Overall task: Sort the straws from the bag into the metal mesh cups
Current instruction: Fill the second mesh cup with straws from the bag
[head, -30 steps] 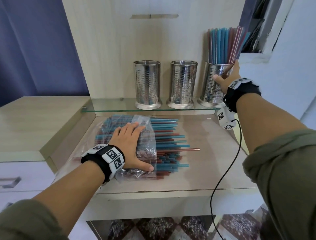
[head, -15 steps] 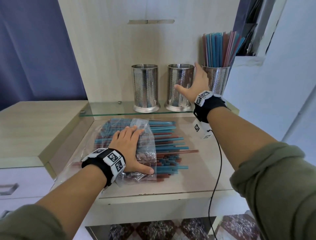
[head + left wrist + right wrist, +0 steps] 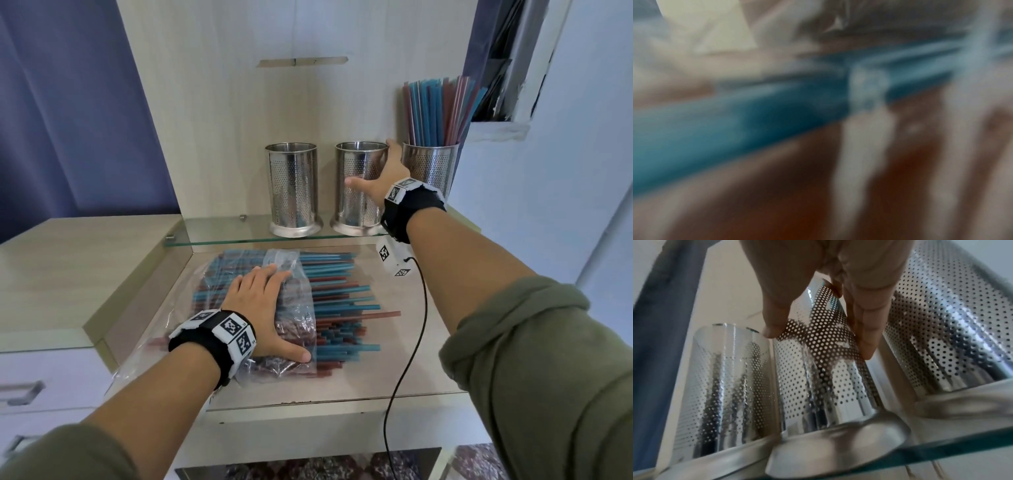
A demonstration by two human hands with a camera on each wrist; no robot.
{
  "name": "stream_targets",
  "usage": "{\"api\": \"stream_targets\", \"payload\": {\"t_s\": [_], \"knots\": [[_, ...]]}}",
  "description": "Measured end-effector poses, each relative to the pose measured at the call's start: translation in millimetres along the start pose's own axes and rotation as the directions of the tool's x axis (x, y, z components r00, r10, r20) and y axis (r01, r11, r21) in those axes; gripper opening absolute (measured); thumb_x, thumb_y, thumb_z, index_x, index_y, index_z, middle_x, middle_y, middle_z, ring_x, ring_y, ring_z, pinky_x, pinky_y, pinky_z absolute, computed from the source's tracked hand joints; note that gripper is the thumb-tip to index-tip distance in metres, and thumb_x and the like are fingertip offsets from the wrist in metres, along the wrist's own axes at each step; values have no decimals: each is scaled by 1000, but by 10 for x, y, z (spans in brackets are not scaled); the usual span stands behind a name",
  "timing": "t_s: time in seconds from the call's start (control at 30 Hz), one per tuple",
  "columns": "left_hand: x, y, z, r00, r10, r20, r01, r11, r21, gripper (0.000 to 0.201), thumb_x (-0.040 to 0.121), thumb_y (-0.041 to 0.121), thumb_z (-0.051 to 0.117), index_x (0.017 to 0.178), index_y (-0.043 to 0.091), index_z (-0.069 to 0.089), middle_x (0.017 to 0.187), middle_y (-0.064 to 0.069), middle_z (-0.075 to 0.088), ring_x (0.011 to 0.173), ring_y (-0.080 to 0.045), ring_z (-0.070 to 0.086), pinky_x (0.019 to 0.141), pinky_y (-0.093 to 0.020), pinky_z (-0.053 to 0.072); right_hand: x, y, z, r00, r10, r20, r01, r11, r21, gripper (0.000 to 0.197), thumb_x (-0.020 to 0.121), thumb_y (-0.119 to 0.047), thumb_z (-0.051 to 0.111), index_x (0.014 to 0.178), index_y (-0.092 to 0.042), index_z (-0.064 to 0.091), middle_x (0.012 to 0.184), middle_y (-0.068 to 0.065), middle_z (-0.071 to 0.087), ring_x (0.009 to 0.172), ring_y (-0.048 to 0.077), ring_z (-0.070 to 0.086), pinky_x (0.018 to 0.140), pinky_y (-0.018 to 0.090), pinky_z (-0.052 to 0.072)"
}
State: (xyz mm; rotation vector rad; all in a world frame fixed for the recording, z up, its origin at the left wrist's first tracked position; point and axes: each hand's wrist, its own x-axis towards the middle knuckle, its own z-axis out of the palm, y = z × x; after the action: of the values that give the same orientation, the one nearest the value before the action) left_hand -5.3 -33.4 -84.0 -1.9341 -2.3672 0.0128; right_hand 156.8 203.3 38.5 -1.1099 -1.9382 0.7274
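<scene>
Left hand (image 3: 263, 305) lies flat on the bag (image 3: 291, 308) on the wood tabletop (image 3: 404, 359); right hand (image 3: 383, 178) grips the middle cup (image 3: 356, 205) on a glass shelf (image 3: 219, 233).

left wrist view: wholly blurred | right hand (image 3: 382, 178) fingers hidden behind middle cup (image 3: 359, 185)

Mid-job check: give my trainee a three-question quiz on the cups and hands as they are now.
1. True or false: all three mesh cups hold straws.
2. Which cup does the right hand grasp: A left, B middle, C right?
3. Fill in: the left hand rests flat on the ___.

Key
1. False; only the right cup holds straws.
2. B, the middle cup.
3. Bag of straws.
</scene>
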Motion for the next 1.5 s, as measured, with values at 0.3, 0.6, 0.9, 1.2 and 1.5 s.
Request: {"api": "stream_targets", "payload": {"t_s": [0.3, 0.6, 0.9, 1.2, 1.5], "knots": [[13, -8, -25, 999, -10, 33, 10, 1000, 0, 148, 25, 102, 34, 150, 28, 0, 158, 0, 4, 145, -25, 8, 119, -47, 10, -676, 159, -661, 986, -159, -42, 157, 987, -40, 102, 66, -45, 86, 146, -23, 26, 119, 0, 54, 108, 12, 51, 94, 25, 38], [10, -4, -25, 999, -47, -6, 46, 999, -13, 145, 26, 101, 37, 149, 29, 8, 157, -1, 12, 143, -25, 16, 119, -44, 12, -1434, 796, -924, 997, -69, 31, 71, 996, -50, 108, 66, -32, 88, 150, -26, 20, 122, -4, 46, 110, 14, 50, 93, 26, 39], [-45, -54, -59, 999, -40, 17, 41, 997, -64, 139, 34, 96, 52, 148, 31, 9, 158, 1, 13, 144, -23, 16, 119, -42, 12, -1501, 977, -565, 996, -69, 60, 61, 991, 123, 113, 62, -22, 92, 149, -25, 21, 127, -3, 47, 117, 18, 51, 104, 33, 41], [-28, 32, -309, 996, -29, 79, 40, 990, -132, 136, 32, 106, 17, 148, 41, -12, 159, 2, -17, 147, -25, -10, 116, -57, -2, -1535, 997, -531, 994, -86, 69, 70, 978, 198, 107, 65, -12, 88, 147, -19, 21, 113, -17, 46, 97, -4, 51, 79, 3, 41], [176, 552, -589, 989, 148, 17, -149, 977, 153, 103, 65, 83, 52, 146, 24, 31, 158, 2, 13, 146, -23, 0, 117, -53, 5, -1557, 1064, -515, 994, -92, 56, 74, 960, 270, 106, 65, -8, 88, 147, -20, 22, 129, 1, 45, 106, 8, 52, 73, -1, 40]]}}
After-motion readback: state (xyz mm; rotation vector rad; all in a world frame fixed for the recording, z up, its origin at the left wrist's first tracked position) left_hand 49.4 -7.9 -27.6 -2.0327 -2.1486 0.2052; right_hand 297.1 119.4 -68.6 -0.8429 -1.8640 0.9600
